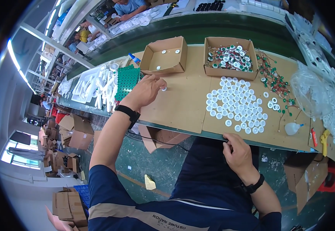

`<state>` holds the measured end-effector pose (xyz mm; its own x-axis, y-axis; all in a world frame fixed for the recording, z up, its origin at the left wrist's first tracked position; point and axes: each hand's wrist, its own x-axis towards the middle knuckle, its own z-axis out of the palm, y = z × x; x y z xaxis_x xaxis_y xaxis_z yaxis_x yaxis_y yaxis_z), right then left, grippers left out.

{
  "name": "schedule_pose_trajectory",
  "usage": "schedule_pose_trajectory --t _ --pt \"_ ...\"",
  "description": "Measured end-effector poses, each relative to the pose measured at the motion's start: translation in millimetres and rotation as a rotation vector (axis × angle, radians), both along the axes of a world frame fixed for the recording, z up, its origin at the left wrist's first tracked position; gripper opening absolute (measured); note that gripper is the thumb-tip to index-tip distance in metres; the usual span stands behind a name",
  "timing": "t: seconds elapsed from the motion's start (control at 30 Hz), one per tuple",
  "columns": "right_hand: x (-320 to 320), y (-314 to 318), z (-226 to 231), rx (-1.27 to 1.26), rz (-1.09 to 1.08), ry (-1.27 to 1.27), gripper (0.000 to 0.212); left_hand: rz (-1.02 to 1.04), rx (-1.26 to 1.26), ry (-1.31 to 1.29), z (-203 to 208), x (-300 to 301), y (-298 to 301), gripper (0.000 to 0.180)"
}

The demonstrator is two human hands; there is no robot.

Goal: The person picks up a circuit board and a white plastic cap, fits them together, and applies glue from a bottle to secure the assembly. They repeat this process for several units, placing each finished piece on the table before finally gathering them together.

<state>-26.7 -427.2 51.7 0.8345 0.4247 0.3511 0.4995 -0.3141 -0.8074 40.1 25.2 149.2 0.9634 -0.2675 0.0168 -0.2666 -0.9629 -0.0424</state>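
My left hand (147, 91), with a black band on the wrist, is at the left part of the cardboard-covered table. Its fingers are bent and closed on a small white round cap (164, 89), partly hidden under the fingertips. Beside that hand lies a green board with a grid of holes (127, 81). Just beyond it stands an open cardboard box (164, 69) with a few white round pieces inside. At the front table edge my right hand (237, 154) is curled closed, and nothing shows in it. Many white round caps (235, 101) lie in a flat group beyond the right hand.
Another box (229, 73) holds green-and-white round parts with wires. Loose wired green parts (277, 82) spread right of it, near a plastic bag (310, 92), a white squeeze bulb (291, 128) and a yellow tool (324, 142). White plastic handles (105, 86) lie at the far left.
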Motion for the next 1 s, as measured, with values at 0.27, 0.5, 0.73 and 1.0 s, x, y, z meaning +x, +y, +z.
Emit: schedule_pose_trajectory --t 0.27,0.5,0.73,1.0 --pt "1.1 1.8 -1.2 -0.002 -0.006 -0.021 0.036 -0.005 -0.048 0.005 -3.4 -1.0 4.4 0.027" --pt "1.3 -0.5 2.0 -0.001 0.007 -0.012 0.036 -0.006 -0.134 0.022 0.3 10.9 2.4 0.024" --pt "2.6 -1.6 2.3 0.003 0.015 0.002 0.037 0.042 -0.179 0.032 -4.2 14.6 1.9 0.021" --pt "2.7 -1.6 2.6 -0.009 0.014 0.019 0.037 0.050 -0.136 -0.009 -6.6 16.6 0.5 0.014"
